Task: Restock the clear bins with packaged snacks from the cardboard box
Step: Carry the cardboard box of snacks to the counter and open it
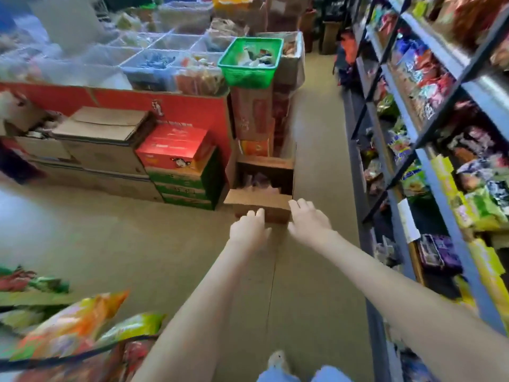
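An open brown cardboard box point(261, 199) stands on the floor beside stacked cartons, with packaged snacks point(259, 183) dimly visible inside. Both my arms stretch toward it. My left hand point(249, 230) hovers at the box's near flap with fingers extended, holding nothing. My right hand point(308, 216) reaches the flap's right corner, fingers straight and empty. Whether either hand touches the cardboard I cannot tell. Clear bins point(154, 51) with assorted snacks sit on the raised counter at the back left.
A green basket point(252, 75) sits on tall cartons behind the box. Red and green cartons point(179, 166) and brown boxes point(102, 139) are stacked to its left. A blue metal shelf point(429, 166) of snack bags lines the right side. Snack bags point(74, 326) lie at bottom left.
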